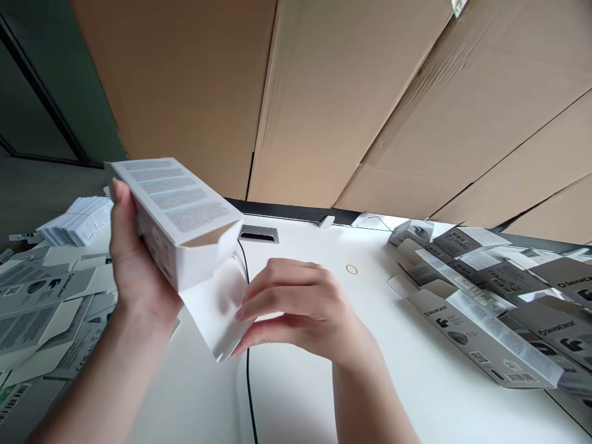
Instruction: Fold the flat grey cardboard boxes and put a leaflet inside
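Observation:
A small white printed carton (185, 200) is raised above the table, tilted, with rows of small text on its upper face. My left hand (134, 253) wraps round its left side, thumb along the upper edge. The end facing me has a long white flap (217, 308) folded out and hanging down. My right hand (296, 308) pinches the flap's lower right edge between thumb and fingers. The inside of the carton cannot be seen.
Flattened cartons (50, 302) are piled at the left, with a banded stack of folded leaflets (78, 219) behind. Folded cartons (481, 339) lie at the right. A black cable (250, 388) crosses the white table (361, 370) near a rubber band (351, 269). Cardboard panels (351, 92) stand behind.

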Demonstrator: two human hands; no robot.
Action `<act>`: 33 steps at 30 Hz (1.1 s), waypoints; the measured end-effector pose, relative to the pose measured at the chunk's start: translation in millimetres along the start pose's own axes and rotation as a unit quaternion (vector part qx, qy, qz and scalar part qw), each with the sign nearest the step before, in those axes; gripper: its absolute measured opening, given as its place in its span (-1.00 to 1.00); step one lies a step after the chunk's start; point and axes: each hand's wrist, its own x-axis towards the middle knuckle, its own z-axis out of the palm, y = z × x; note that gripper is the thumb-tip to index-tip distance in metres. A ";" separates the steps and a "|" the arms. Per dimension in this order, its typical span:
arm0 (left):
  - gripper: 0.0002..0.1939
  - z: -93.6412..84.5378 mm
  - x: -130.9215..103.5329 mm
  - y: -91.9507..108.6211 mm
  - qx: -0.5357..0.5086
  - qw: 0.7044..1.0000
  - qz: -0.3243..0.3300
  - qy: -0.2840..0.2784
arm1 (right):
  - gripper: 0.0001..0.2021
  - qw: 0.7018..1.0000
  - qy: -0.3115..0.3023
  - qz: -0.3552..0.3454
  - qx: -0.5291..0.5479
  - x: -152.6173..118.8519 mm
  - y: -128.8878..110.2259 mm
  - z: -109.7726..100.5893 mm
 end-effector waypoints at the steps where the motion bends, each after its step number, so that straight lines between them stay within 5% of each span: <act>1: -0.44 0.2 2.0 2.7 -0.015 1.000 0.019 0.016 | -0.73 0.998 0.043 -0.024 -0.031 1.1 -0.2 0.9; 6: -0.47 2.7 8.6 12.0 -0.077 0.994 -0.007 0.074 | -0.40 0.924 0.231 -0.138 -0.272 0.3 -5.6 11.2; 10: -0.51 2.1 4.6 2.6 -0.137 0.976 -0.071 0.152 | -0.43 0.912 0.201 -0.164 -0.318 -6.6 -5.2 20.5; 14: -0.65 -8.8 0.7 -10.2 -0.096 0.983 -0.129 0.086 | -0.16 0.925 0.198 -0.138 -0.294 -6.3 0.3 22.7; 17: -0.68 -13.3 1.8 -12.3 -0.067 0.992 -0.078 0.072 | -0.31 0.918 0.205 -0.146 -0.307 -2.1 2.2 20.3; 23: -0.74 -16.6 6.3 -5.3 -0.036 0.998 0.048 0.012 | -0.73 0.960 0.143 -0.104 -0.219 7.0 -2.8 7.7; 28: -0.67 -22.5 8.6 -11.7 -0.013 0.998 0.010 -0.056 | -0.92 0.954 0.180 -0.116 -0.208 12.1 -4.8 1.6; 33: -0.67 -17.2 4.6 -21.6 -0.009 0.996 -0.022 -0.091 | -0.88 0.952 0.213 -0.114 -0.187 12.1 -0.8 1.7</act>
